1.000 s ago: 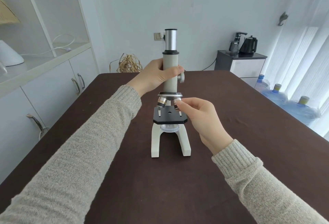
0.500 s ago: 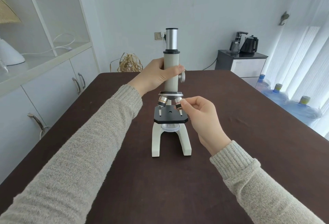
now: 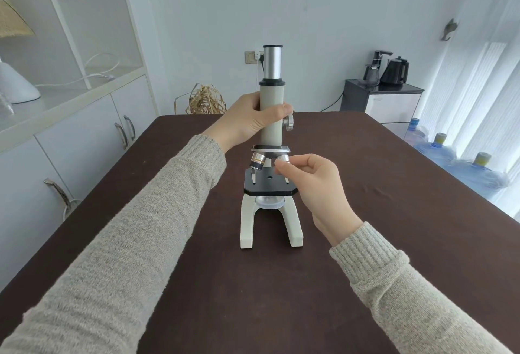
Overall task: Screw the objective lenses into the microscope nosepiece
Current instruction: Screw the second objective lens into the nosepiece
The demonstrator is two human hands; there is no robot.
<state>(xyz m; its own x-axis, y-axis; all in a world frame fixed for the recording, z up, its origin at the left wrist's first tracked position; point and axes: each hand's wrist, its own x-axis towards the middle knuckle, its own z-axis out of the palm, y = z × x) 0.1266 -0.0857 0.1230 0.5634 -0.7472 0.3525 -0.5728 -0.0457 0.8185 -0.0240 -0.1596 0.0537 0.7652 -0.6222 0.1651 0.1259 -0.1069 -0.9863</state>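
Note:
A white microscope (image 3: 270,128) stands upright in the middle of the dark brown table (image 3: 365,173). My left hand (image 3: 250,120) grips its grey body tube from the left. Under the tube sits the nosepiece (image 3: 270,150). One objective lens (image 3: 258,163) with a brass band hangs from its left side. A second objective lens (image 3: 283,159) sits on the right side, and my right hand (image 3: 312,182) pinches it between thumb and fingertips, hiding its lower end. The black stage (image 3: 270,185) lies just below.
White cabinets (image 3: 84,134) with handles line the left of the table. A black-topped side cabinet (image 3: 382,100) with a kettle stands at the back right. Several water bottles (image 3: 439,148) sit on the floor to the right. A straw bundle (image 3: 206,100) rests behind the table.
My right hand's fingers have shifted round the right objective lens, twisting on it. The left hand keeps its hold on the tube, and the microscope has not moved.

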